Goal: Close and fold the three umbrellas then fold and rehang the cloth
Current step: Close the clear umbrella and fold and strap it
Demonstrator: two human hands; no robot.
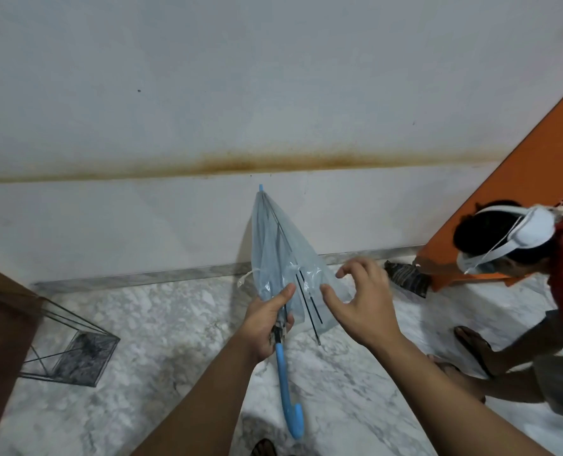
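Fingers (285, 292) of the left hand (263, 324) are gripping the shaft of a clear umbrella (283, 255), its blue handle (288, 390) hanging toward the marble floor (174, 324). Right hand (365, 301) is hovering spread wide just beside the canopy. No readable writing is showing.

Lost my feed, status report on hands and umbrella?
Left hand gripping collapsed clear umbrella at its shaft. Right hand open beside loose canopy. Second person crouched close right.

- Left hand (267, 327) grips clear umbrella (283, 258) at shaft, tip up, blue handle (288, 390) down.
- Right hand (362, 301) spread wide beside canopy.
- Second person (536, 258) crouched at right.
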